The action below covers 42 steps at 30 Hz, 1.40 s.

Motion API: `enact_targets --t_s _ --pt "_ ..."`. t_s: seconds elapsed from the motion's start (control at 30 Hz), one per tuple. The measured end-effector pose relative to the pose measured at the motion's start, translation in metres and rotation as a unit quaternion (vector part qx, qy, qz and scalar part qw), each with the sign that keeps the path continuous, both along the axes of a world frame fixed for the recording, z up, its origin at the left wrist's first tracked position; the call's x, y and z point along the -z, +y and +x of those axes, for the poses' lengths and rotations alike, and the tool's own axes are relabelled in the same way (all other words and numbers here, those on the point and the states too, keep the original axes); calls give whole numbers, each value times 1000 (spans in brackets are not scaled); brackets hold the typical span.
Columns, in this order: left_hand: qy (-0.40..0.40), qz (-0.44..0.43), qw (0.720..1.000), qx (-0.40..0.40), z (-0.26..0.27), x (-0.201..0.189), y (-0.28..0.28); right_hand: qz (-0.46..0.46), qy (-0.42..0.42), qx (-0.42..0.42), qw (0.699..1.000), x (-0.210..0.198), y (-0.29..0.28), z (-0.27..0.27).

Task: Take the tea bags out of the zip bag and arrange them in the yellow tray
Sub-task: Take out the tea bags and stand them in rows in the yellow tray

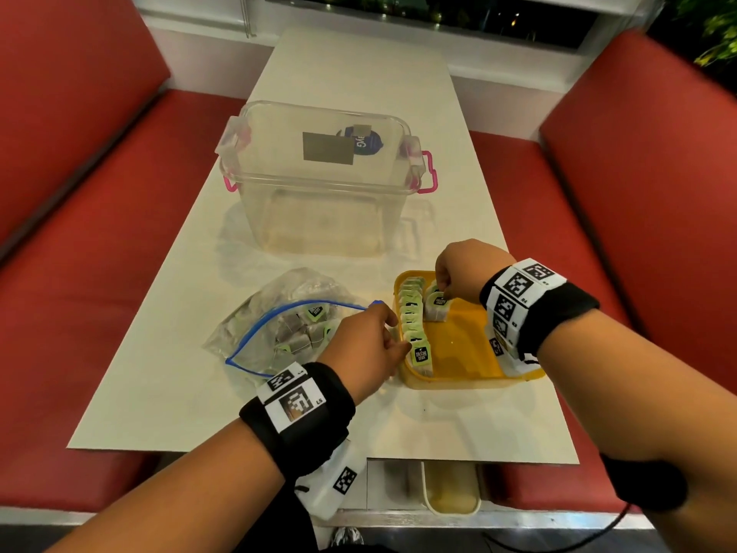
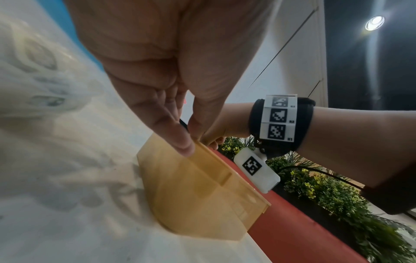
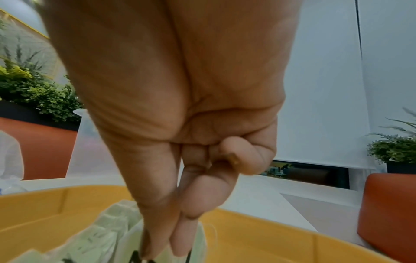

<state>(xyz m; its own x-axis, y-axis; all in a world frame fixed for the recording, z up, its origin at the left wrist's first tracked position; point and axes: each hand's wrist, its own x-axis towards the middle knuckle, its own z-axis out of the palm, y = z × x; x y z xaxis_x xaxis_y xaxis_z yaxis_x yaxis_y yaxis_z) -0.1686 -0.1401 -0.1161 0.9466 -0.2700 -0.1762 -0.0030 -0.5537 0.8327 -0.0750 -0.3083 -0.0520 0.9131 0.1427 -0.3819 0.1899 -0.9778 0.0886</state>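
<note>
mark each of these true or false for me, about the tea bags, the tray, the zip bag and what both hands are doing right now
1. The right hand pinches a tea bag inside the yellow plastic tray. True.
2. The clear zip bag with the blue seal is empty. False: several tea bags still lie inside it.
3. A row of tea bags stands along the tray's left wall. True.
4. The left hand reaches into the zip bag. False: its fingers touch the tray's left rim.
5. The clear plastic storage box with pink latches sits nearer the person than the tray. False: it stands farther away, behind tray and bag.
</note>
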Motion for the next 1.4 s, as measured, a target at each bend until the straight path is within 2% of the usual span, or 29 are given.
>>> enact_targets --t_s 0.5,0.67,0.77,0.87,1.0,1.07,1.13,1.27,1.4 --pt "-1 2 1000 1 -4 -4 0 -33 -60 -6 998 3 -3 1" --pt "-14 -7 1000 -3 -12 -25 4 18 -74 10 997 -16 -5 -8" --pt "-80 -13 996 -29 -12 -45 19 105 -83 -11 991 -38 6 -23" --pt "-199 64 977 -50 -11 -66 48 168 -67 -65 981 -55 27 -40" --pt "-253 189 945 -84 -20 -77 92 222 -35 -116 967 -57 60 -55" --pt "-231 252 936 -86 -24 -71 108 246 -15 -136 960 -49 77 -60" --pt "-173 274 943 -78 -25 -63 116 257 0 -154 954 -39 92 -64" --pt "-127 249 957 -78 -25 -52 120 244 22 -180 953 -12 118 -65" --pt "-148 218 961 -82 -27 -49 122 175 34 -192 965 11 140 -58"
